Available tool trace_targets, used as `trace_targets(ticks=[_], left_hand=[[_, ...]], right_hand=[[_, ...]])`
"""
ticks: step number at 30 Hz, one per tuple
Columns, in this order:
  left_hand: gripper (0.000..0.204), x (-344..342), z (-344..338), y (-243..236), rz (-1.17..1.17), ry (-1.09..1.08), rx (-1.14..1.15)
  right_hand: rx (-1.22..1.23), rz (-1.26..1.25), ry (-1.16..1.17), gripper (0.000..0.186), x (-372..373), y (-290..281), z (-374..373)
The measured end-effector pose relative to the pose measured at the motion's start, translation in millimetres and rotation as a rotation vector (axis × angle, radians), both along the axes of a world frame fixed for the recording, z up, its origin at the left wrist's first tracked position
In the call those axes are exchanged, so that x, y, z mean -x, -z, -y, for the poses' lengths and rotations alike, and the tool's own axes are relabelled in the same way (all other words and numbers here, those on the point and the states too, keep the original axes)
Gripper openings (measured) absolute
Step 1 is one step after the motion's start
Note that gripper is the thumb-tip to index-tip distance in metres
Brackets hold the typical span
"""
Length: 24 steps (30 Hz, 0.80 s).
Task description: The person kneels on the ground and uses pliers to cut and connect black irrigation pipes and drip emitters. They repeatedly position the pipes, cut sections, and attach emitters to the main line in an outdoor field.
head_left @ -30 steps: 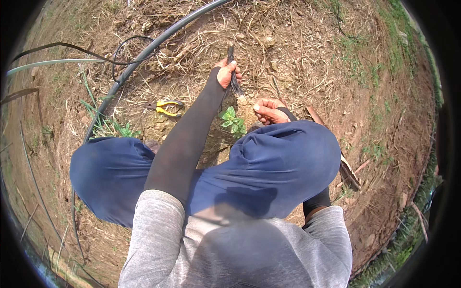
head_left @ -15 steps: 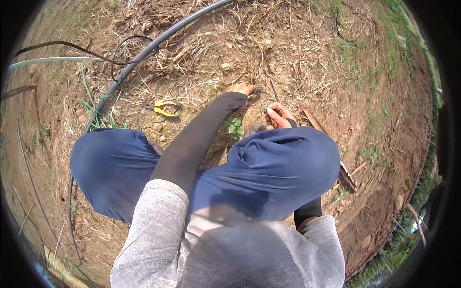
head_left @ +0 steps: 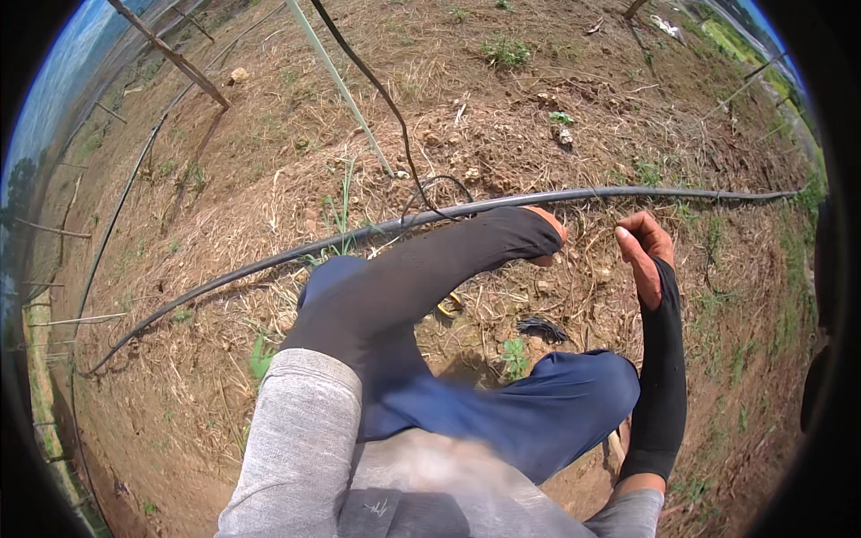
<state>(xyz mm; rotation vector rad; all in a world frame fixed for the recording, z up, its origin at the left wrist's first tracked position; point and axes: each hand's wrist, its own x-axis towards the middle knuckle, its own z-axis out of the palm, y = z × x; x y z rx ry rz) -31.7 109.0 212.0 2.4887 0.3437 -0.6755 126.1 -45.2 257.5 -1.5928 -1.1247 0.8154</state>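
Observation:
Black sleeves cover both my forearms. My left hand (head_left: 553,231) is raised in front of me, beside the grey hose (head_left: 574,195); its sleeve hides most of the fingers, so their grip does not show. To its right, my right hand (head_left: 647,247) is up with the fingers curled and the thumb tip close to them. Anything thin in that pinch is too small to make out. Below the hands, a dark bundle of thin strands (head_left: 541,329) lies on the soil near a small green plant (head_left: 514,359). Yellow-handled pliers (head_left: 449,306) show partly past my left forearm.
The hose curves across the ground from left to right. A thin black tube (head_left: 381,90) and a pale rod (head_left: 341,85) rise beyond it. A wooden post (head_left: 175,56) leans at the far left. Dry straw and stones cover the soil around my knees.
Both hands have lifted from the ground by the plant and moved forward, with a gap still between them. My view has tilted up, bringing more of the hose and field into sight.

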Motion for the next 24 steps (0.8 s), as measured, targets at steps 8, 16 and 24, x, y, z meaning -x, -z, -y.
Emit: trace_targets(ticks=[8,16,24], left_hand=[[0.061,198.9,-72.4,-176.3,0.614,-1.089,-0.182],[0.070,198.5,-168.5,-147.7,1.323,-0.964,-0.767],[0.065,214.5,-193.1,-168.0,1.418,-0.849,-0.530]], right_hand=[[-0.241,0.335,0.102,0.019,121.7,-117.7,-121.1],[-0.362,0.458,0.186,0.020,196.4,-129.0,-204.1],[-0.328,0.761,0.127,0.018,217.2,-153.7,-241.7]])
